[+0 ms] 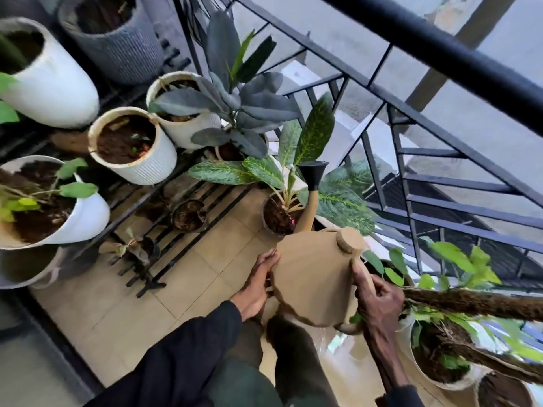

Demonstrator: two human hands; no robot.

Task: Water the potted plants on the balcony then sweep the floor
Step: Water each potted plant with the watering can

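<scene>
I hold a tan faceted watering can (314,277) with both hands over the tiled balcony floor. My left hand (258,283) presses against its left side and my right hand (376,298) grips its handle on the right. The spout with a black funnel rose (313,171) points up and away, above a small dark pot (277,215) holding a spotted-leaf plant (314,133). No water is visible coming out.
Several white pots stand on a black metal rack (164,207) at left, including a ribbed one (132,145). A black railing (411,118) runs along the right. A white pot with a thick-stemmed plant (440,356) stands at lower right. Beige floor tiles (188,289) lie below.
</scene>
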